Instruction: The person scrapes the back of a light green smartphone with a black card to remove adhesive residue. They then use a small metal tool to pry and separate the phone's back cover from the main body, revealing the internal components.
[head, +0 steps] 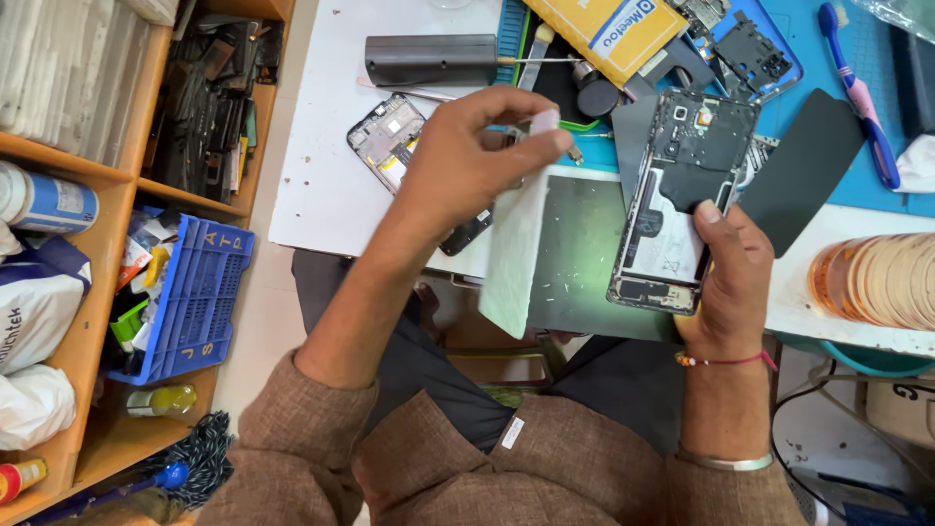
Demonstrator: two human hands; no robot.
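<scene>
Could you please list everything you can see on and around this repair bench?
Opened phone: one, black frame with pale battery, held in right hand.
Protective film: one, whitish, hanging from left fingers.
Second phone frame: one, dark, on white board.
Black sheet: one, right of the held phone.
Toothbrush: one, blue and pink, on blue mat.
Yellow box: one, top of bench.
Dark bar: one, on white board.
Tape rolls: a stack, amber, right edge.
Blue crate: one, by wooden shelf.
Left hand: pinch grip on film.
Right hand: grip around phone.
</scene>
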